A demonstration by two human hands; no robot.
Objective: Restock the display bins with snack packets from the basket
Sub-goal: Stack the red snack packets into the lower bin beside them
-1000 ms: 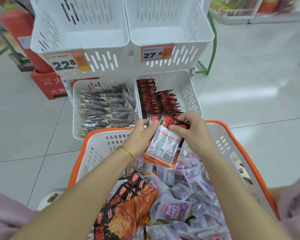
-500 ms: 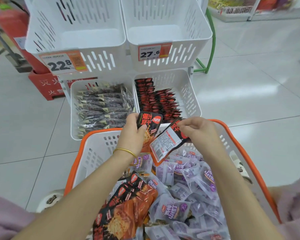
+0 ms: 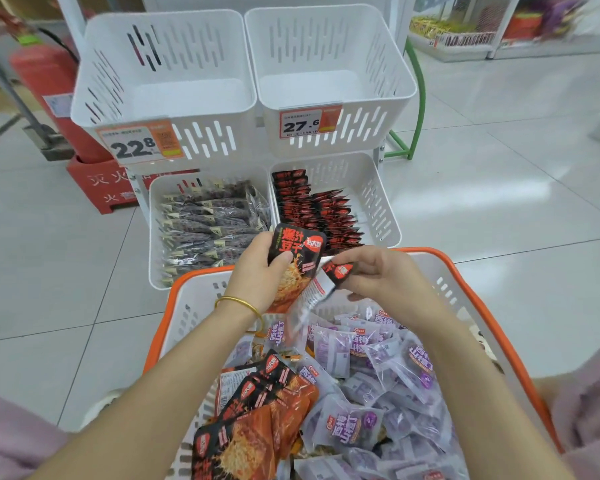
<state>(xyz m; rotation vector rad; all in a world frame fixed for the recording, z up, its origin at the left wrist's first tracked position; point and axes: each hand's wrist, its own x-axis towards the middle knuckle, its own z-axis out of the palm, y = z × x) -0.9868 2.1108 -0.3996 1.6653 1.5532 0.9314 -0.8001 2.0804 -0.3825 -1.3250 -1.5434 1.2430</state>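
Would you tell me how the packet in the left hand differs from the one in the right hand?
The left hand grips the left-hand packet upright, its black-and-red front facing the camera; the right hand pinches the right-hand packet by a top corner, so it hangs tilted and shows its white back. Both seem the same red-black snack, held over the basket.

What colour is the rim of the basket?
Orange, on a white basket; clearest in the head view.

basket (image 3: 471,317): purple packets (image 3: 368,355) right, black-orange packets (image 3: 257,427) left | black packet (image 3: 297,251): upright, gripped by left hand (image 3: 257,277) | second packet (image 3: 317,292): tilted, pinched by right hand (image 3: 378,275) | lower right bin (image 3: 378,202): matching rows
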